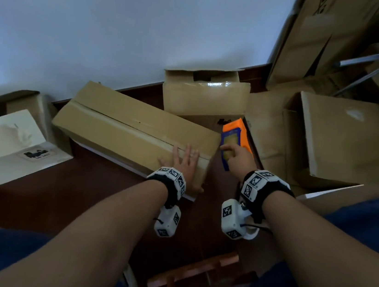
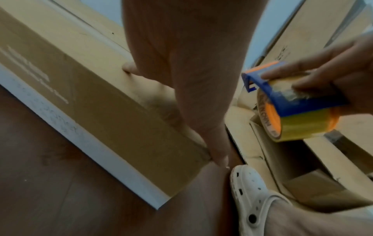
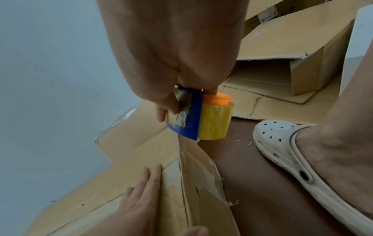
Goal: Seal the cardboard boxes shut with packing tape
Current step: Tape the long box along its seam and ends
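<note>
Tape dispenser (image 1: 231,141) in right grip (image 1: 240,156), beside box (image 1: 135,129).

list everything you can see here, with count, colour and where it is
long box: one, tan, on the floor under the left hand, tape strip along its top seam
tape dispenser: one, orange and blue with a yellowish roll, just off the box's right end
other cardboard boxes: several, tan, along the wall and to the right, some with open flaps
pale box: one, whitish, far left
floor: dark brown
clog: one seen, white, on a foot
left hand: flat on the long box
right hand: grips the tape dispenser
</note>
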Available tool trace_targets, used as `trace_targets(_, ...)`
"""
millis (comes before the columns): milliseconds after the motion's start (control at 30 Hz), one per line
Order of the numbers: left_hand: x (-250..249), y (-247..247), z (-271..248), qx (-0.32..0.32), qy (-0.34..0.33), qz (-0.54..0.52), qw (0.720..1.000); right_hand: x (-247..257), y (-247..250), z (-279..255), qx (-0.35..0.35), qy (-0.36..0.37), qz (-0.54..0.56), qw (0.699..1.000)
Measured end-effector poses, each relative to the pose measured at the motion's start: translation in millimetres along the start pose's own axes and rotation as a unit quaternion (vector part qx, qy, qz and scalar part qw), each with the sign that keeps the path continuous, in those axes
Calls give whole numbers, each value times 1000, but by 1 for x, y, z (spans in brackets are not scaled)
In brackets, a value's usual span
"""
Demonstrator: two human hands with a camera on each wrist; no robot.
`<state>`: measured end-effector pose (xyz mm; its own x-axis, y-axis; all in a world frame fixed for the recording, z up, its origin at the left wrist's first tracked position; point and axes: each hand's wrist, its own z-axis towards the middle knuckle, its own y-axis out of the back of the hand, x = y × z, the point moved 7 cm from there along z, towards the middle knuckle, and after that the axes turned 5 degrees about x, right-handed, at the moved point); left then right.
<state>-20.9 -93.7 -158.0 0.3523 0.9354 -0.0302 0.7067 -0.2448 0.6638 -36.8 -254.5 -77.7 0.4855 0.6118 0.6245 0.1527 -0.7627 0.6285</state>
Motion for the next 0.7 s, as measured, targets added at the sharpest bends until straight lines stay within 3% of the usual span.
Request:
trace_targets(133, 18, -4, -3, -28, -16, 20, 999, 7, 1, 1, 30, 28, -34, 999)
trace_targets(533, 98, -52, -39, -3, -64, 92, 994, 67, -60, -10, 135, 148, -157, 967)
trace_targets(700, 104, -68, -59, 15, -86, 141, 986, 66, -85, -23, 172, 157, -214, 949)
